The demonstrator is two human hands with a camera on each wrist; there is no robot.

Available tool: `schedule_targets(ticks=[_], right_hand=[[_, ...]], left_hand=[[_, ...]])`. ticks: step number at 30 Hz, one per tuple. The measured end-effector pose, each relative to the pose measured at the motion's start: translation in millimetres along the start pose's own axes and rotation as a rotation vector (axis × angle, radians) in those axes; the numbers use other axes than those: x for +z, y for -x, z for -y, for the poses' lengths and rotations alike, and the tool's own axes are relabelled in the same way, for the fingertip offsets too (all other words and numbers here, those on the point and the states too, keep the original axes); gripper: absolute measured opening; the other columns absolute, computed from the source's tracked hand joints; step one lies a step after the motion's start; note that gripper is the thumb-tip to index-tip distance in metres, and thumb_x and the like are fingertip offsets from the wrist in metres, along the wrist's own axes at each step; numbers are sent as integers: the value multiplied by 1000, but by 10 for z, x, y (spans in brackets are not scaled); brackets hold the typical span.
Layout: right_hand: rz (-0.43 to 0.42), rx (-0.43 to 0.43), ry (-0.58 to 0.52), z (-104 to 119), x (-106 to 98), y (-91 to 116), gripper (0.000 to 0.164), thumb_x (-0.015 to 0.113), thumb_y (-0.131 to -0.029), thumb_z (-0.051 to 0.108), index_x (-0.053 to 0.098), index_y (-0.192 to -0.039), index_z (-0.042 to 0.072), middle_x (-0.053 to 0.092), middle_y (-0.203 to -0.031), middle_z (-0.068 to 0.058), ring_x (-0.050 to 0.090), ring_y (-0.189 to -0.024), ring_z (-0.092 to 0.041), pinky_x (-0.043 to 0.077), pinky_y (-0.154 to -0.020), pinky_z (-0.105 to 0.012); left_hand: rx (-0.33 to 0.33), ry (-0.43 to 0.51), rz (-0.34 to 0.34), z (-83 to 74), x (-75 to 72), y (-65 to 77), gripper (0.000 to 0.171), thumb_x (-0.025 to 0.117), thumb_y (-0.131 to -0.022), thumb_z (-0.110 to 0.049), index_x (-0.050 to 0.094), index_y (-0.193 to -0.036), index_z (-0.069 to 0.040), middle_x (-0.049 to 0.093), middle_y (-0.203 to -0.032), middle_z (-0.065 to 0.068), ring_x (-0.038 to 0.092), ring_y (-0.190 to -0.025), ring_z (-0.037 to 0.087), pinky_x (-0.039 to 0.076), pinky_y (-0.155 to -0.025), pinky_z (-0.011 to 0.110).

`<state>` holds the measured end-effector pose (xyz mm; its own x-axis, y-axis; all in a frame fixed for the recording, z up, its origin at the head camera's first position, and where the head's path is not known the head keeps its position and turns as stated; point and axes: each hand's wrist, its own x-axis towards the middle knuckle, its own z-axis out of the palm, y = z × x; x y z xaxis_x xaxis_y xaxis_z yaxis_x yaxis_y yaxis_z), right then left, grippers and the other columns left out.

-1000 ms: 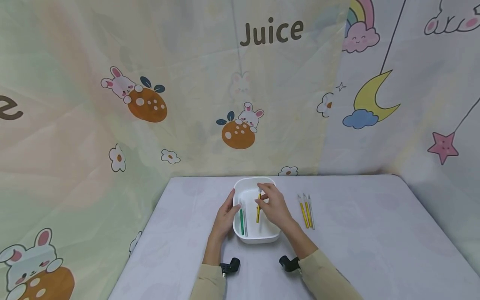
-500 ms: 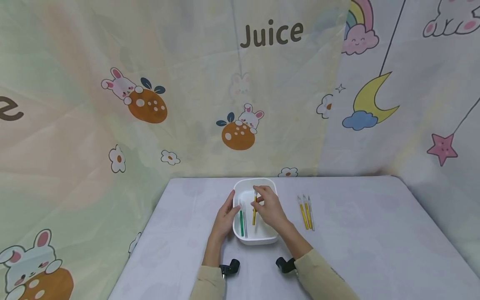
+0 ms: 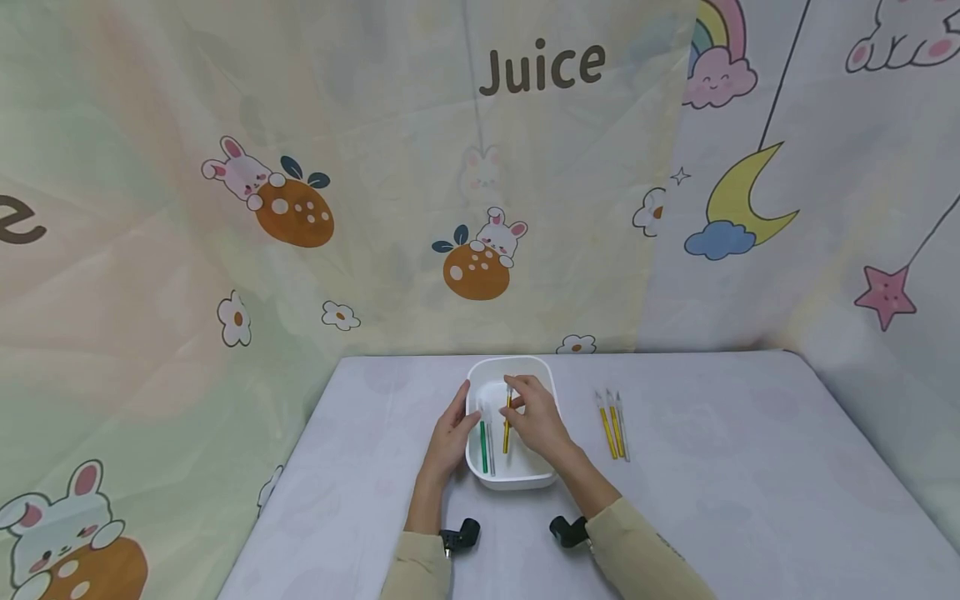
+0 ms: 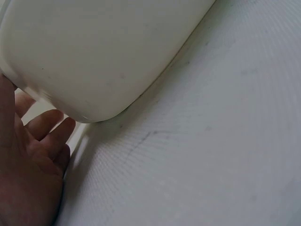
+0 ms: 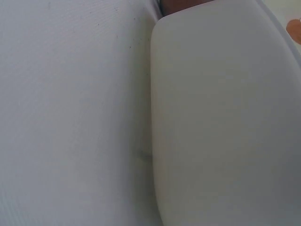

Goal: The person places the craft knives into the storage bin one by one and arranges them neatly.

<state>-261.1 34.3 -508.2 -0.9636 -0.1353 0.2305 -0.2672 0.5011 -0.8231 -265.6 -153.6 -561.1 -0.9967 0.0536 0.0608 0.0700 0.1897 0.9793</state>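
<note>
Apparent step: placing yellow pen (image 3: 506, 439)
Right hand (image 3: 538, 421) pinched it over tray (image 3: 521, 482); left hand (image 3: 452, 433) gripped tray's side; lowering, release seemed required.

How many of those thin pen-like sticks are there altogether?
6: a green stick and a silver stick in the white tray, a yellow stick pinched by the right hand, and two yellow sticks plus another silver stick right of the tray.
</note>
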Motion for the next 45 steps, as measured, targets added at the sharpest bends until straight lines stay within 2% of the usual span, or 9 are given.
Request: schedule_targets(ticks=[7,15,19,25,34,45], right_hand=[[32,27,24,-15,15,-3,62,79,-89,1,57,-147,5,57,-143,-16,73,-100,-22,61,-69,-20],[105,84,49,-35,55,-4,63,79,-90,2,57,-148,7,56,-146,-15,72,-103,-21,63,-75,-23],[159,91,66,-35,58,-1,64,80,-88,2,57,-148,7,57,-145,-15,72,-103,-21,64,-78,-27],[246,125,75,-28,60,-2,63,81,-87,3,59,-146,6,59,-141,-14,70,-100,-19,63,-77,-28],[314,127,82,-30,59,11,60,82,-87,5,61,-144,7,60,-136,-13,66,-91,-15,61,-74,-28],[331,80,113,-71,74,4,63,83,-86,5,60,-145,8,62,-134,-11,66,-84,-11,59,-71,-26]], left_hand=[[-2,-2,-14,-1,15,10,61,57,-106,-22,37,-161,-37,32,-167,-17,26,-159,12,24,-130,47],[4,-11,-18,13,23,8,61,57,-105,-21,37,-161,-36,31,-168,-16,25,-159,15,24,-130,48],[6,-8,-12,15,14,5,62,56,-105,-19,36,-162,-33,31,-169,-15,24,-160,14,23,-130,47],[17,7,0,22,6,5,62,56,-106,-18,35,-163,-29,30,-170,-13,23,-160,15,22,-130,47],[-13,-13,-15,20,11,2,61,57,-106,-22,37,-162,-35,31,-167,-19,25,-159,10,23,-131,45],[-9,-13,-15,19,14,0,61,58,-105,-24,37,-161,-37,31,-168,-18,25,-159,11,24,-130,44]])
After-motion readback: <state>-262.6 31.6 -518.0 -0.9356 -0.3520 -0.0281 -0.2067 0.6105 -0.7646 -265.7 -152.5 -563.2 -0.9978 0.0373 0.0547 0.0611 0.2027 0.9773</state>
